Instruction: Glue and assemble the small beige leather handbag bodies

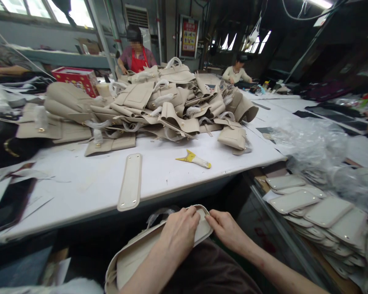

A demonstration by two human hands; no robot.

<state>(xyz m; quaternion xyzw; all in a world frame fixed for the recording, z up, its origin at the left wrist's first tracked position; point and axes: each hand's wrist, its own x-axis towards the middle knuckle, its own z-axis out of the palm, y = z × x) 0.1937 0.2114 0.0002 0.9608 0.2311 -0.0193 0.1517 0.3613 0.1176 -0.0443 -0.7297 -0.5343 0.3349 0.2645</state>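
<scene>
The white table [88, 183] spreads before me, bearing a heap of beige bags [135, 98]. In front of it, over my dark lap [214, 269], lies the beige bag [135, 249] I'm holding, tilted, its rounded end up and to my right. I'd judge it light, its thin walls soft enough to fold, the pale panel [202, 233] within it rather stiffer. My left hand [182, 224] reaches across, fingers curled over near the rounded end; my right hand [227, 228] pinches the edge just beside. That curved rim [204, 208] seems the surest hold; the plastic-wrapped handle [159, 214] would probably slip
</scene>
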